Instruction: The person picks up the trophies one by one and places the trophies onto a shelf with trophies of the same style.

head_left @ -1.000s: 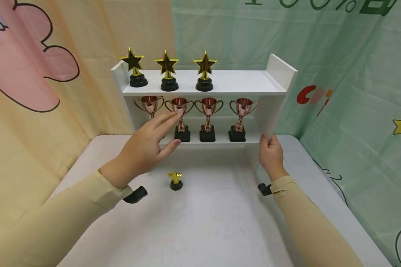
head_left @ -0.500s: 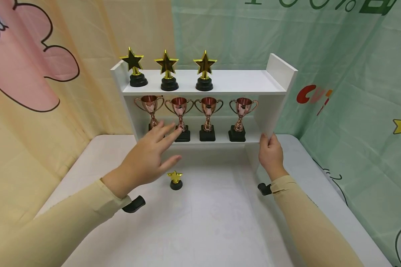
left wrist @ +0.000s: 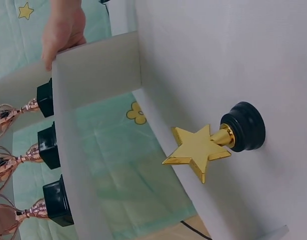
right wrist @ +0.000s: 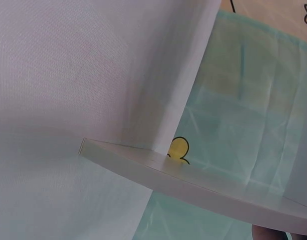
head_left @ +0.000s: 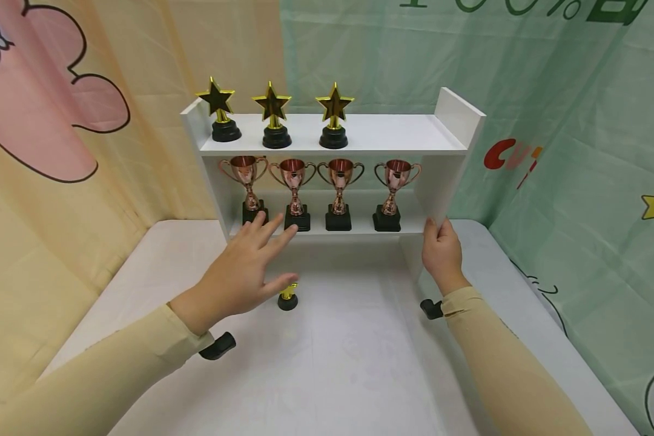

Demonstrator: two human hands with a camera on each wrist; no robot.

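My left hand (head_left: pixel 234 272) hovers with fingers spread, holding nothing. It is in front of the white shelf's lower board and partly covers a small gold star trophy (head_left: pixel 287 301). In the left wrist view the whole star trophy (left wrist: pixel 198 150) shows, upright on its black round base on the table. My right hand (head_left: pixel 442 254) grips the front edge of the right side panel of the white shelf (head_left: pixel 398 132). Several bronze cup trophies (head_left: pixel 339 181) on black square bases line the lower board. Three gold star trophies (head_left: pixel 272 112) stand on the top board, towards its left.
A white-covered table (head_left: pixel 349 363) bears the shelf. Printed curtains (head_left: pixel 572 181) hang behind and on both sides. Below the lower board, the shelf's right side panel (right wrist: pixel 193 185) reaches down to the tabletop.
My left hand has moved down from in front of the cup trophies to near the small star trophy, its fingers spreading. My right hand has stayed on the shelf's side panel.
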